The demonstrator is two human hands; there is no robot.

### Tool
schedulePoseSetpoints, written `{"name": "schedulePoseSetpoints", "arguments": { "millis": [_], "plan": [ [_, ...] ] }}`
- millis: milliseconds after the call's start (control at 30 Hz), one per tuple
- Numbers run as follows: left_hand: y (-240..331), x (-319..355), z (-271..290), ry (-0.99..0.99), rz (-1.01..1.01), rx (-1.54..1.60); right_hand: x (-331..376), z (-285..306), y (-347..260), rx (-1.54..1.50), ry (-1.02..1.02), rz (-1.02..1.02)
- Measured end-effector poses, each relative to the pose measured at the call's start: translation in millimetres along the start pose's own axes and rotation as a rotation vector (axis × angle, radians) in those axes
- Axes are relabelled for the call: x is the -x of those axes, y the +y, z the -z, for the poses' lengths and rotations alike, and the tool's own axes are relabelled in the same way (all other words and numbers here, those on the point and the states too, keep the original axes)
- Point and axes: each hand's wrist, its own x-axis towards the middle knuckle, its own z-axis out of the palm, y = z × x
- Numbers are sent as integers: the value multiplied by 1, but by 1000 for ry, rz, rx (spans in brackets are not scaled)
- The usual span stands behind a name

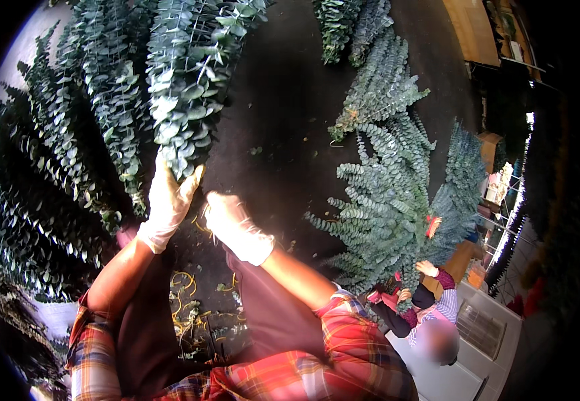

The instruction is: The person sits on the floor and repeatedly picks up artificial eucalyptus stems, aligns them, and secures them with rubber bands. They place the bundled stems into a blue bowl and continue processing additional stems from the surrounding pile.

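White-gloved left hand [168, 200] grips eucalyptus bunch [186, 87]; right hand [233, 224] beside.

Dim, fisheye-warped edges black; bright glare on white-gloved hands.

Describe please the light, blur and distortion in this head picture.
Head view: strong fisheye with black corners; glare washes out the gloved right hand and left hand; the eucalyptus bunch they hold is sharp; the dark table lies in shadow; the co-worker's face is blurred.
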Motion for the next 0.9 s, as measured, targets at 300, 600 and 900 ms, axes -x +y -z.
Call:
{"name": "schedulePoseSetpoints", "arguments": {
  "millis": [300, 600, 900],
  "plan": [
    [-14, 30, 34, -41, 172, -123, 23, 76, 41, -471, 330, -441],
    [-53, 45, 56, 2, 210, -252, 340, 126, 167, -73, 380, -1070],
    [-133, 46, 96, -85, 329, -88, 549, 17, 270, 443, -375, -1329]
  ]
}}
